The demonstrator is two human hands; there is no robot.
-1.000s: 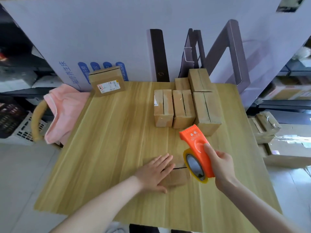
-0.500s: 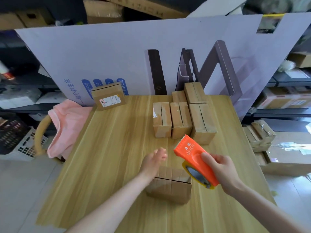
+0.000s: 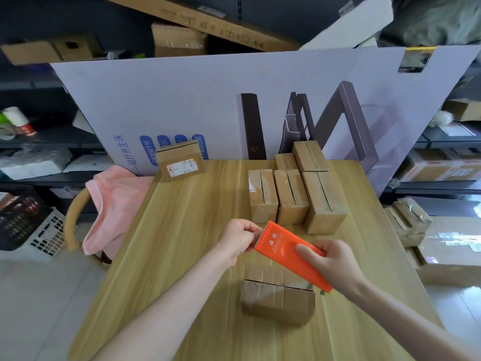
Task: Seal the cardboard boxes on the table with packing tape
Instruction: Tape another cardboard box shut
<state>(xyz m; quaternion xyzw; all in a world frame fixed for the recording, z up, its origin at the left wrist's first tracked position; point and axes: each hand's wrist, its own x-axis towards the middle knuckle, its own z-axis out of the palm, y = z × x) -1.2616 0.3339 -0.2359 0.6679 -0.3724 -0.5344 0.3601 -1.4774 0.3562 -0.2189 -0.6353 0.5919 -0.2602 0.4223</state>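
A small cardboard box [image 3: 278, 295] lies on the wooden table [image 3: 182, 243] in front of me, its top flaps closed along a dark seam. Above it my right hand [image 3: 335, 264] grips an orange tape dispenser [image 3: 283, 251], tilted with its toothed edge up and to the left. My left hand [image 3: 240, 238] pinches at that toothed front edge, where the tape end sits; the tape itself is hard to see. Several more cardboard boxes [image 3: 294, 194] stand in a cluster at the back right. One labelled box [image 3: 179, 160] sits at the back left.
A large printed cardboard sheet [image 3: 208, 105] stands upright behind the table. A pink cloth [image 3: 114, 204] hangs over a chair at the left edge. Crates [image 3: 28, 225] lie on the floor to the left, and more packages [image 3: 408, 220] are stacked to the right.
My left hand lifted off the near box and rose to the dispenser's front edge. My right hand tilted the dispenser flatter above the box. The camera view tipped upward.
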